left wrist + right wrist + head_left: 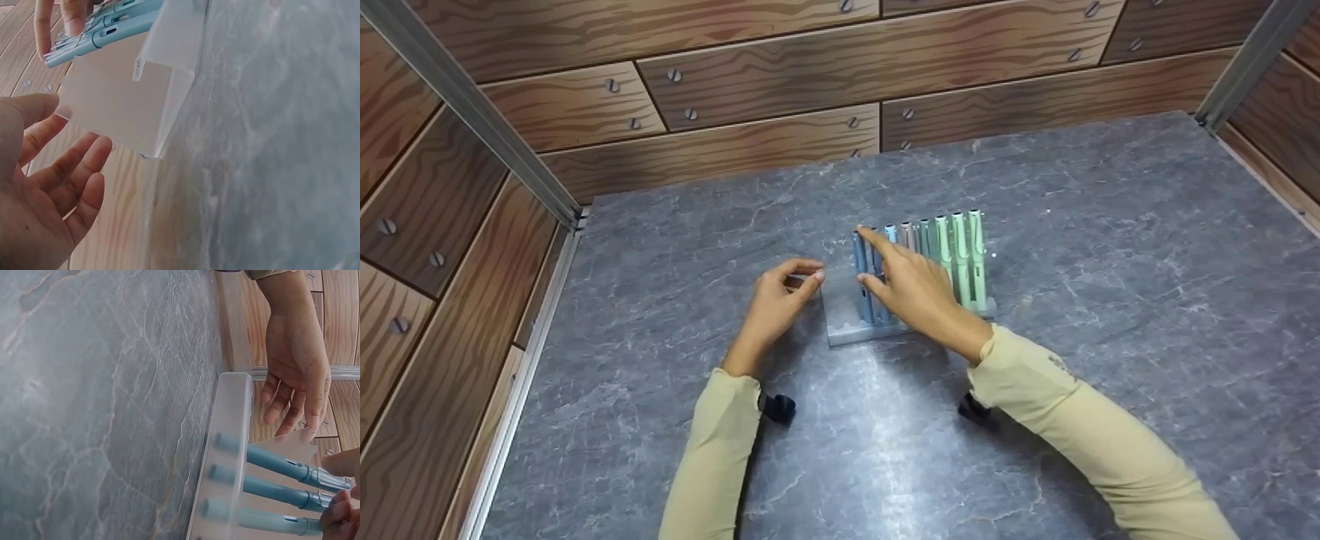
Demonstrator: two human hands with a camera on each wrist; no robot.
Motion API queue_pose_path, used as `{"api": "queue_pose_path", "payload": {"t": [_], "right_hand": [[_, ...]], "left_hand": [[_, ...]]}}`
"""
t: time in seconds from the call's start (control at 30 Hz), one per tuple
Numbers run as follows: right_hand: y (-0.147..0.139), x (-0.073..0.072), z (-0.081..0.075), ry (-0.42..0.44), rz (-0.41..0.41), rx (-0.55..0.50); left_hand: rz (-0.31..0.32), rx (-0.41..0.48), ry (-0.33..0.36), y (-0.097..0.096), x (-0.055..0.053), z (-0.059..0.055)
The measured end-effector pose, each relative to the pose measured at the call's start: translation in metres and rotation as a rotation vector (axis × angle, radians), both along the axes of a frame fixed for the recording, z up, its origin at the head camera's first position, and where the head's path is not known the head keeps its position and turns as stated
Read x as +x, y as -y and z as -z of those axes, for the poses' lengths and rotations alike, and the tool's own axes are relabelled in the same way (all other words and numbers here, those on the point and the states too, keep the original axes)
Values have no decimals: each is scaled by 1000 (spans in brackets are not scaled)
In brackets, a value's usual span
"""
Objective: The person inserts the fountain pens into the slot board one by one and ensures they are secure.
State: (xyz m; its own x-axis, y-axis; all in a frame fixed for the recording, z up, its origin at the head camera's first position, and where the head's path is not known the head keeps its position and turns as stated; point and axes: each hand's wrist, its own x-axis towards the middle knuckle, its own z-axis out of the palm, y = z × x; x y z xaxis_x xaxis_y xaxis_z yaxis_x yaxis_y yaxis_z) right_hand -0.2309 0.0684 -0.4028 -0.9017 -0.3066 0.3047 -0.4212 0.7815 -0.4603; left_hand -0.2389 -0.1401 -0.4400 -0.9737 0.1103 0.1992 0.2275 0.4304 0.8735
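Several capped pens stand in a row in a clear plastic pen stand (847, 330): blue ones at the left, green pens (960, 259) at the right. My right hand (919, 289) reaches over the row. Its fairly straight index finger touches the top of the leftmost blue pen (865, 304), and the thumb lies apart, lower along the pens. My left hand (776, 296) pinches the left edge of the stand between thumb and index finger. In the left wrist view the other fingers (84, 208) are spread loosely below the stand's panel (115, 93). Part of the row is hidden behind my right hand.
The stand rests on a grey marbled tabletop (660, 360). Wood-patterned walls (780, 82) with metal corner posts (487, 112) close in the back and sides. A dark wrist camera (778, 409) is strapped below my left sleeve.
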Motion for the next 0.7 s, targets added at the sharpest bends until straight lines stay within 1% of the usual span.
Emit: {"api": "queue_pose_path", "payload": {"t": [0.13, 0.33, 0.43, 0.5, 0.57, 0.7], "right_hand": [[-1, 3, -1, -13, -8, -31], [-4, 4, 0, -59, -33, -70], [-5, 4, -1, -101, -48, -74], [-7, 5, -3, -132, -55, -77], [-9, 5, -5, -161, -56, -82], [-14, 3, -12, -203, -46, -112]], "left_hand": [[1, -16, -24, 0, 1, -3], [-28, -40, -66, 4, 1, -5], [-37, -45, -102, 7, 3, -8], [-45, -59, -144, 8, 3, -11], [-57, -92, -190, 8, 4, -14], [-101, -207, -253, 7, 7, -20]]}}
